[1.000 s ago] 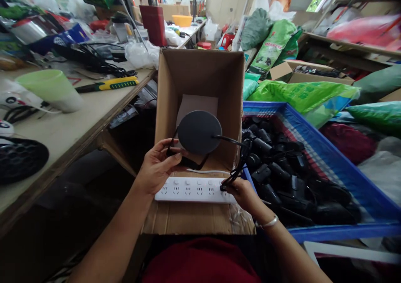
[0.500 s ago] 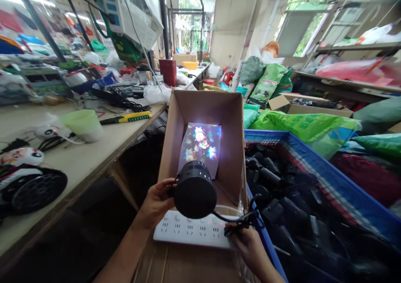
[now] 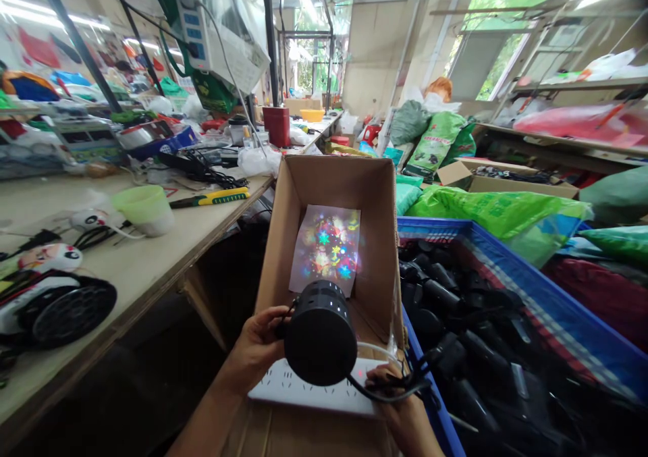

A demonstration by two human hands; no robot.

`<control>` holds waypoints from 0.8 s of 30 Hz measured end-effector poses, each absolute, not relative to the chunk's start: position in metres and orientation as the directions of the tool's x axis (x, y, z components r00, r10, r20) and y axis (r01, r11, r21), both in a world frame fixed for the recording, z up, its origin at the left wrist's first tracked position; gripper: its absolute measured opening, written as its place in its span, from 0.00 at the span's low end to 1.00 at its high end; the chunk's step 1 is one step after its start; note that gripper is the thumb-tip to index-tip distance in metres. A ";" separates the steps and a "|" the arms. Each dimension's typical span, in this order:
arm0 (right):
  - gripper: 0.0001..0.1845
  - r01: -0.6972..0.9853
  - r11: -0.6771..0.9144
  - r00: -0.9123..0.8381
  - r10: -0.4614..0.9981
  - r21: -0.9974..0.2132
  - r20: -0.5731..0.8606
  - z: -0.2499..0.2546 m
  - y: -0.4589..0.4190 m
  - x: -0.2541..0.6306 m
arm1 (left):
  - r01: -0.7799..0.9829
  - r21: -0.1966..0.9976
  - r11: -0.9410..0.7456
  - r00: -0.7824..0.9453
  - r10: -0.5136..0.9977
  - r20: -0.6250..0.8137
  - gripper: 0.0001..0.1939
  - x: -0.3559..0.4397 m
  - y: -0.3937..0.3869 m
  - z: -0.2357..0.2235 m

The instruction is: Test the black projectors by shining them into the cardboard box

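Observation:
A round black projector light point(image 3: 320, 335) is held by its left side in my left hand point(image 3: 260, 342), fingers closed on it. Its beam falls on a white sheet of paper point(image 3: 304, 261) inside an open cardboard box point(image 3: 374, 241), making coloured snowflake shapes. Below the projector lies a white power strip point(image 3: 304, 391), partly covered by it. At the strip's right end my right hand point(image 3: 399, 399) is closed on a bundled black power cord point(image 3: 420, 379). The cord runs to the projector's lower right; my right fingertips are partly hidden by it.
To the right stands a blue crate point(image 3: 476, 237) full of black projector-like units point(image 3: 470, 335). On the left a workbench point(image 3: 167, 254) carries a green cup point(image 3: 144, 208), a yellow-handled tool point(image 3: 217, 197) and a black round device point(image 3: 71, 308). Green bags point(image 3: 496, 204) lie behind the crate.
The projected pattern on the paper has changed to sharper snowflakes. The projector sits slightly lower in view, and the bundled cord has shifted to the right of my right hand.

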State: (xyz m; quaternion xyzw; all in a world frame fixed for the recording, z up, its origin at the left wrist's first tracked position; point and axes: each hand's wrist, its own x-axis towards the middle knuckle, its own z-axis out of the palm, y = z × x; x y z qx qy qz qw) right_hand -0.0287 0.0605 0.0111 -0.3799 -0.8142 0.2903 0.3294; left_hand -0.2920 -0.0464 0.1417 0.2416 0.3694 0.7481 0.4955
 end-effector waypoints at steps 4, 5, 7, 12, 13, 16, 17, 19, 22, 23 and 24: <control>0.17 0.427 0.564 -0.540 0.786 -0.707 0.302 0.008 0.060 -0.030 | -0.564 0.796 -0.223 -0.383 0.924 -0.012 0.22 -0.295 -0.050 0.140; 0.17 0.430 0.569 -0.541 0.784 -0.700 0.305 0.008 0.060 -0.031 | -0.563 0.794 -0.227 -0.384 0.923 -0.009 0.22 -0.295 -0.051 0.140; 0.17 0.439 0.580 -0.533 0.783 -0.686 0.321 0.007 0.059 -0.032 | -0.564 0.791 -0.238 -0.393 0.920 -0.003 0.22 -0.297 -0.054 0.140; 0.17 0.448 0.600 -0.516 0.779 -0.663 0.356 0.008 0.058 -0.035 | -0.554 0.794 -0.252 -0.417 0.909 -0.002 0.21 -0.298 -0.057 0.143; 0.16 0.446 0.602 -0.519 0.777 -0.662 0.356 0.009 0.058 -0.035 | -0.552 0.794 -0.254 -0.418 0.909 0.001 0.21 -0.298 -0.057 0.144; 0.15 0.441 0.609 -0.534 0.769 -0.660 0.352 0.010 0.058 -0.035 | -0.550 0.796 -0.255 -0.416 0.909 0.003 0.22 -0.297 -0.057 0.146; 0.14 0.441 0.609 -0.537 0.767 -0.659 0.351 0.011 0.058 -0.035 | -0.547 0.797 -0.256 -0.418 0.908 0.004 0.22 -0.297 -0.057 0.146; 0.14 0.437 0.613 -0.540 0.764 -0.658 0.354 0.012 0.057 -0.034 | -0.537 0.802 -0.260 -0.420 0.908 0.013 0.21 -0.297 -0.057 0.147; 0.14 0.442 0.624 -0.550 0.756 -0.644 0.355 0.013 0.057 -0.035 | -0.523 0.811 -0.262 -0.415 0.909 0.026 0.21 -0.296 -0.059 0.144; 0.14 0.448 0.629 -0.553 0.753 -0.635 0.356 0.014 0.057 -0.035 | -0.522 0.814 -0.256 -0.411 0.911 0.024 0.21 -0.296 -0.059 0.143; 0.14 0.455 0.635 -0.556 0.750 -0.624 0.358 0.015 0.057 -0.035 | -0.520 0.816 -0.252 -0.409 0.912 0.020 0.21 -0.296 -0.059 0.142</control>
